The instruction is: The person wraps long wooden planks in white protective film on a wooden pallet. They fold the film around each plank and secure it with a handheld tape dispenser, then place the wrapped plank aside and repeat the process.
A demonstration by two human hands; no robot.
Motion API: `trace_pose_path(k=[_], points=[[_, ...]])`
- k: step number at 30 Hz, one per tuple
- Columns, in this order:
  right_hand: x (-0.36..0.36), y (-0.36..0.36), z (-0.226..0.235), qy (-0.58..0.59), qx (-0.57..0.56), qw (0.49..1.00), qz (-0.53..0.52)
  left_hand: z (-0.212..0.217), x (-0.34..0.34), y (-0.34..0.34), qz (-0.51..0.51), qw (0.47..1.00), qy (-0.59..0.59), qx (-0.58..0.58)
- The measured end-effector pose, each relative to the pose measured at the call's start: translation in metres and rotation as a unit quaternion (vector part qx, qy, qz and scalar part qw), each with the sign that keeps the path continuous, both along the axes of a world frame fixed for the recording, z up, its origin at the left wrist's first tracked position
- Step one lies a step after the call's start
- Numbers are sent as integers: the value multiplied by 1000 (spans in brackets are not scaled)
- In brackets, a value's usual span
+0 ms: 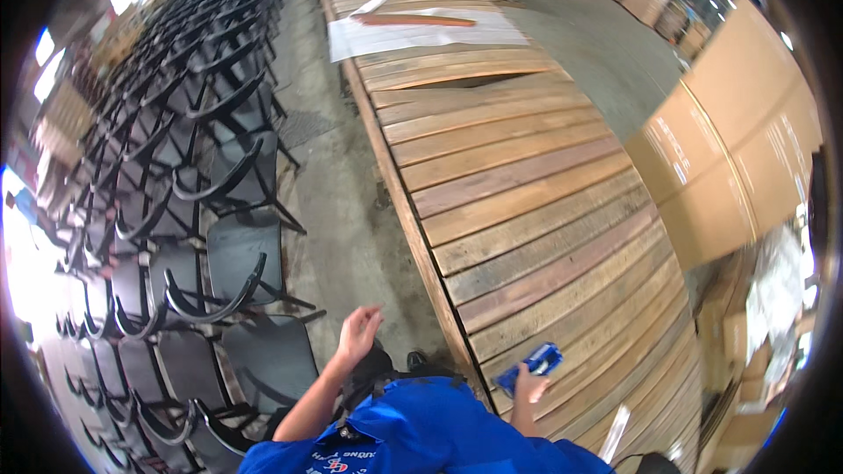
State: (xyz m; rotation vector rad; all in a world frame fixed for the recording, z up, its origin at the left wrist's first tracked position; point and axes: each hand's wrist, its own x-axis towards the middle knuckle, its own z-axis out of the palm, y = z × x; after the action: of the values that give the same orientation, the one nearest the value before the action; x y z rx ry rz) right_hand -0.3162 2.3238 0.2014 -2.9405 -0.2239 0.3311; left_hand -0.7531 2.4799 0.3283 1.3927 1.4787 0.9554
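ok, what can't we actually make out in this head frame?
- Blue object in the right hand: too small to identify; fingers cover its lower end.
- Left hand: open in air, blurred, fingers indistinct.
- Wooden plank table: far end bent by fisheye.
- Black chairs: rear rows blur into glare.

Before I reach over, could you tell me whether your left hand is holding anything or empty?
Empty: the left hand is raised with fingers spread above the concrete floor, touching nothing.

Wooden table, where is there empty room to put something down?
The long plank table is bare from the white paper sheets at its far end down to the right hand, which holds a blue packet. The left hand hangs over the concrete aisle. It is crowded left of the aisle, with rows of black chairs.
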Motion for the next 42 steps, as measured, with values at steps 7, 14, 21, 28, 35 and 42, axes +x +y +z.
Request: trace_pose_path(k=[7, 14, 21, 28, 35, 42], points=[[-136, 240, -7, -28, 21, 972, 233, 298, -36, 163, -313, 693, -557, 333], [-263, 447, 27, 32, 2, 975, 220, 427, -136, 238, 53, 531, -840, 96], [-345, 592, 32, 45, -3, 985, 169, 369, -211, 452, -164, 558, -730, 358], [-375, 717, 28, 23, 13, 994, 106, 342, -250, 661, -236, 514, -737, 370], [-430, 898, 48, 49, 47, 995, 69, 376, -287, 850, -302, 537, -719, 321], [-491, 1104, 57, 76, 69, 990, 93, 364, -296, 1021, -334, 523, -696, 363]])
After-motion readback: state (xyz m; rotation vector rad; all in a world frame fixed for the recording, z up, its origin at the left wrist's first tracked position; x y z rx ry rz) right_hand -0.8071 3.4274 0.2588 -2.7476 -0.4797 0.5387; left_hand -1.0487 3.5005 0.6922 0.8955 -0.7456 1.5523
